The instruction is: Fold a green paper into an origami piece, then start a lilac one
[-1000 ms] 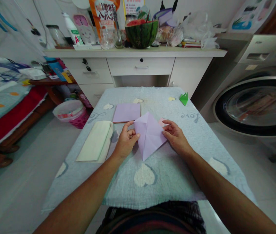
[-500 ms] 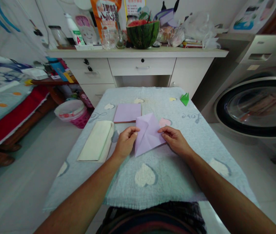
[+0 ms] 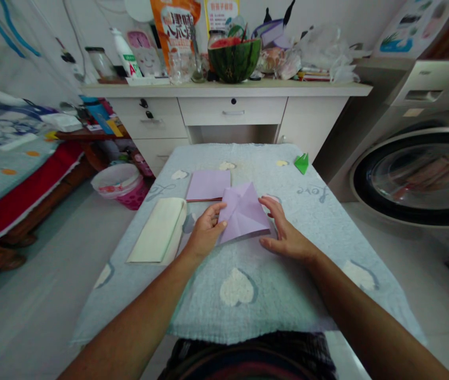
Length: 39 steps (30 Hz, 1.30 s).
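A creased sheet of purple origami paper [image 3: 244,214] is held over the middle of the cloth-covered table. My left hand [image 3: 207,228] pinches its left edge between thumb and fingers. Just off the right edge, my right hand [image 3: 286,232] has its thumb and fingers apart and holds nothing. Behind the sheet and to its left lies a stack of square paper [image 3: 209,184], purple on top with a reddish edge below. A folded pale green-cream bundle [image 3: 157,229] rests left of my left hand. Near the far right corner is a small folded green paper piece [image 3: 301,163].
The tablecloth [image 3: 236,316] carries heart prints. Past the table stands a white cabinet [image 3: 232,111] with a cut watermelon [image 3: 234,59], jars and bags on it. A washing machine [image 3: 414,174] with its round door swung out is at right; a pink bin [image 3: 121,184] stands left.
My right hand has let go of the purple paper's right edge and spread its fingers. The sheet has turned slightly, still in my left hand.
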Available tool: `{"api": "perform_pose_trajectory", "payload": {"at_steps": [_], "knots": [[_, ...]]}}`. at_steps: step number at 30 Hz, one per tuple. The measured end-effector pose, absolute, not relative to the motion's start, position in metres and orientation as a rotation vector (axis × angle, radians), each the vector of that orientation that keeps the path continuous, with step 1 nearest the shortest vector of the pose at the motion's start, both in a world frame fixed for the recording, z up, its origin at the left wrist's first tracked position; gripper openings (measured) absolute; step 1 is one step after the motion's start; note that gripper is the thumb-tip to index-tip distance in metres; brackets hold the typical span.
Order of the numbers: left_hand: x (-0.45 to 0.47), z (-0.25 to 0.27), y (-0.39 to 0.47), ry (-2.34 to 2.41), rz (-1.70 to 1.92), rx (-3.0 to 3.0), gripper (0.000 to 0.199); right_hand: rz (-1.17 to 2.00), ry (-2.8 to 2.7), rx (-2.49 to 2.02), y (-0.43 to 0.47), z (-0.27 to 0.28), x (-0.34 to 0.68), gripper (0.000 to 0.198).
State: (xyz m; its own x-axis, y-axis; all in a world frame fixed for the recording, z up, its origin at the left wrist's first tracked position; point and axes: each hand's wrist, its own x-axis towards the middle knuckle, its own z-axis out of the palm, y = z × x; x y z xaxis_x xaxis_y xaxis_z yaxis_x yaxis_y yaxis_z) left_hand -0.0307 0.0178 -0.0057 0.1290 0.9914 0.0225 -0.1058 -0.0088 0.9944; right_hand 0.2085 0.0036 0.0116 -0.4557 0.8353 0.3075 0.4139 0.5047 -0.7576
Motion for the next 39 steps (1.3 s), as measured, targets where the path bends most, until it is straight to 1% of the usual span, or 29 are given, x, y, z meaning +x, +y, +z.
{"api": "perform_pose_trajectory", "payload": {"at_steps": [2,5,7,11,14,18,20,26,31,33,35,39], "knots": [[-0.031,-0.006,0.018,1.046,1.161,1.202,0.051,0.607,-2.119,-1.07,0.004,0.01,0.207,0.09],[-0.031,-0.007,0.018,1.039,1.121,1.191,0.055,0.436,-2.11,-1.105,0.005,0.005,0.206,0.083],[-0.031,-0.009,0.017,1.014,1.103,1.214,0.059,0.395,-2.115,-1.113,0.006,0.003,0.206,0.082],[-0.032,-0.011,0.016,0.931,1.106,1.317,0.075,0.341,-2.155,-1.115,0.007,0.003,0.206,0.083],[-0.031,-0.01,0.015,0.897,1.126,1.331,0.079,0.32,-2.161,-1.129,0.006,0.003,0.204,0.076],[-0.029,-0.006,0.013,0.961,1.155,1.208,0.075,0.304,-2.153,-1.105,0.006,0.003,0.203,0.049],[-0.028,-0.004,0.013,0.987,1.166,1.144,0.072,0.287,-2.175,-1.09,0.006,0.003,0.203,0.041],[-0.028,-0.002,0.015,0.979,1.23,1.06,0.061,0.29,-2.358,-1.165,0.005,0.003,0.205,0.047],[-0.028,-0.004,0.014,0.968,1.215,0.999,0.054,0.251,-2.444,-1.161,0.0,0.004,0.2,0.061],[-0.028,-0.004,0.014,0.956,1.209,0.972,0.054,0.23,-2.434,-1.134,-0.001,0.004,0.199,0.06],[-0.028,-0.005,0.015,0.938,1.219,0.925,0.053,0.231,-2.422,-1.106,-0.002,0.005,0.198,0.055],[-0.03,-0.008,0.017,0.918,1.24,0.848,0.048,0.329,-2.387,-1.073,-0.003,0.009,0.199,0.049]]}}
